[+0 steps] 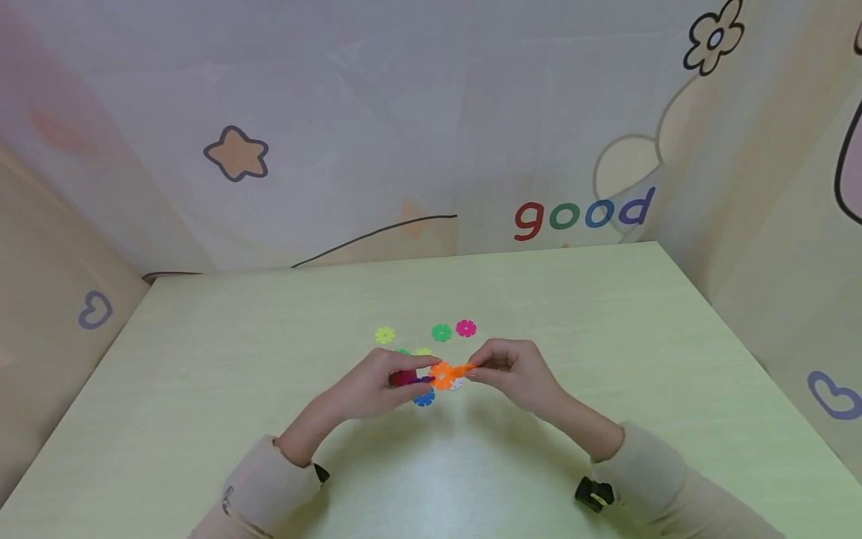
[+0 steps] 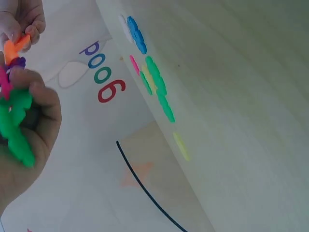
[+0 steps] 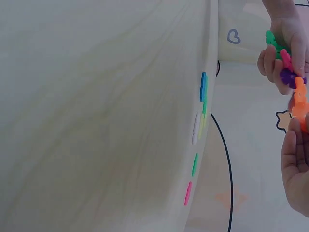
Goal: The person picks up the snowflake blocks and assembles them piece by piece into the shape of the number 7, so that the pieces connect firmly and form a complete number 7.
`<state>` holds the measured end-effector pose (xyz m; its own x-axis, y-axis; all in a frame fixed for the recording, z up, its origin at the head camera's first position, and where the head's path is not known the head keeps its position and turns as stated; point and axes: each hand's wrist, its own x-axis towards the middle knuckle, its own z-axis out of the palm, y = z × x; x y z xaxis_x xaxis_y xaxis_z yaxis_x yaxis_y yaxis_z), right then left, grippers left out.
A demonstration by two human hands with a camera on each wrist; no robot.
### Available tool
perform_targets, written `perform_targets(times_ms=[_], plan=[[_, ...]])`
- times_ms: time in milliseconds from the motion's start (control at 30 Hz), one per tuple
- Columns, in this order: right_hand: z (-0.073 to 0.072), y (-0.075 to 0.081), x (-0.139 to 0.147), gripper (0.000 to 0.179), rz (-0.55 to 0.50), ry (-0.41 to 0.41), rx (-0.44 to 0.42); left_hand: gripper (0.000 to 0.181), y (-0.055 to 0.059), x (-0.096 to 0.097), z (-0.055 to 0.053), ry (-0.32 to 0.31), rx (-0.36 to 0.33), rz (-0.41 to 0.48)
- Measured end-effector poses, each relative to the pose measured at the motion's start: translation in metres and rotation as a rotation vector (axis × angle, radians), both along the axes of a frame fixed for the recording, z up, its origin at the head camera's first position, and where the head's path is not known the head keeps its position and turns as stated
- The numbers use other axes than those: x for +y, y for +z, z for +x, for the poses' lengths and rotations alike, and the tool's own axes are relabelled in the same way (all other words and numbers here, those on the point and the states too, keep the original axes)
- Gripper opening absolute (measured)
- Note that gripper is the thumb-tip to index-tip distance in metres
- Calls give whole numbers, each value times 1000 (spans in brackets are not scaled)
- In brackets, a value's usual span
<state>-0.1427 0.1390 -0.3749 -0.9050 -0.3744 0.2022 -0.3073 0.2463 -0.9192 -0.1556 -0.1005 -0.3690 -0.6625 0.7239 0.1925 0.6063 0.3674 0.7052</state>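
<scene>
My left hand (image 1: 364, 385) grips a joined chain of notched plastic discs above the table. A green disc part (image 2: 17, 125) of the chain lies against the palm, followed by a pink disc (image 3: 286, 60) and a purple disc (image 3: 288, 77). At the chain's right end comes an orange disc (image 1: 442, 376), seen nearly face-on in the head view. A second orange piece (image 1: 462, 370) sticks out sideways from it, pinched between the thumb and fingers of my right hand (image 1: 521, 374). The left fingers partly cover the pink and purple discs in the head view.
Loose discs lie on the table (image 1: 202, 434) beyond and beneath the hands: yellow (image 1: 385, 335), green (image 1: 441, 332), pink (image 1: 466, 328), blue (image 1: 424, 398) and white (image 1: 457, 385), among others partly hidden. A printed cloth wall (image 1: 377, 150) stands behind the table.
</scene>
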Motion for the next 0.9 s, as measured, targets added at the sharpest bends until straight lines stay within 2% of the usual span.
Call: perform_targets(times_ms=[167,267,400,667,900], plan=[[2,0,-2,8,-10,16,-4,35,0,7,4,48,91,29],[3,0,-2,8,-20,24,-14,34,0,8,5,66,110,36],[4,-2,-3,9,-27,34,1,36,-1,8,5,54,100,61],[3,-3,-5,8,-50,48,19,44,0,6,5,58,13,83],[2,-5,-9,6,-61,75,15,44,0,5,5,46,29,59]])
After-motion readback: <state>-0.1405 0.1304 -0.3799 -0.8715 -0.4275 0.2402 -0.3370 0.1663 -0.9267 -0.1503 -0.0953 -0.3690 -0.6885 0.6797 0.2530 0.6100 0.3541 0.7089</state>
